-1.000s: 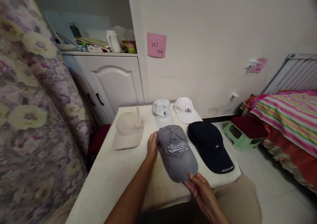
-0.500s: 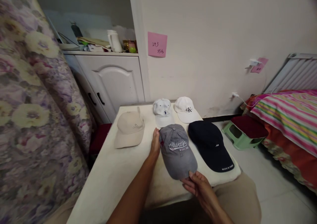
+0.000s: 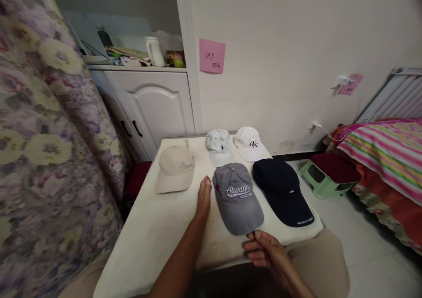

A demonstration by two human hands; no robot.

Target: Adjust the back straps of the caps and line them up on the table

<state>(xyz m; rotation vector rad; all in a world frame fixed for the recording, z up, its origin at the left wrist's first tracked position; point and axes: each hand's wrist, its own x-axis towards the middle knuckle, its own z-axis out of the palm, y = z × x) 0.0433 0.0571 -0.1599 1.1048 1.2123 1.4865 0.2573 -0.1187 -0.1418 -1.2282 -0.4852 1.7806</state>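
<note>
A grey baseball cap [image 3: 238,199] with white "Always" lettering lies on the cream-covered table, its brim towards me. Beside its left edge is my left hand [image 3: 204,197], fingers stretched out and a small gap away from the cap. My right hand [image 3: 263,248] is at the front edge of the brim, thumb and index fingertips right at the rim, other fingers loosely bent. To the right lies a dark navy cap [image 3: 280,192]. Behind are a pale blue cap [image 3: 218,146] and a white cap [image 3: 249,144]. A beige cap [image 3: 176,168] sits to the left.
The table [image 3: 141,245] stands against the wall. At left hangs a floral curtain [image 3: 49,157], with a white cabinet [image 3: 158,109] behind it. To the right are a green stool [image 3: 318,186] and a bed with a striped cover [image 3: 392,144]. My knee [image 3: 318,263] is by the table's front.
My left hand has come off the grey cap's side and moved slightly left. My right hand has slid back from the brim towards me, its thumb no longer on top. The caps stay in place.
</note>
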